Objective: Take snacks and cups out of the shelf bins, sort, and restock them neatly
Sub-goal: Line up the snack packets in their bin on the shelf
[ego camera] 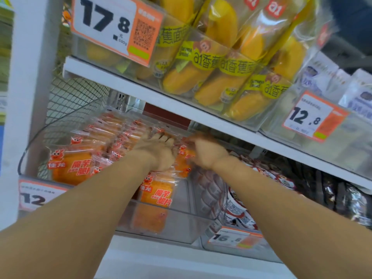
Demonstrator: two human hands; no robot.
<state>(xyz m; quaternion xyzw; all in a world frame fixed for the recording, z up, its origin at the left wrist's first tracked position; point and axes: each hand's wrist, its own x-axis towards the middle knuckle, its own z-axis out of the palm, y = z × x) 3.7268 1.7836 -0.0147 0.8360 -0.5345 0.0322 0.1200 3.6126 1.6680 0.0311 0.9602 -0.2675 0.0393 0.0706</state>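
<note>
A clear plastic bin point(161, 232) on the lower shelf holds several orange snack packets point(74, 164) printed with a red cartoon crab. Both my arms reach deep into this bin. My left hand point(159, 150) lies palm down on the packets with its fingers stretched toward the back. My right hand point(207, 152) is blurred beside it at the bin's right side, its fingers curled over packets there; whether it grips one is unclear.
The white shelf board point(124, 81) above carries a bin of yellow banana bread packs point(219, 77) just over my hands. A bin of red and white cups point(237, 210) stands to the right. Price tags hang on the bin fronts.
</note>
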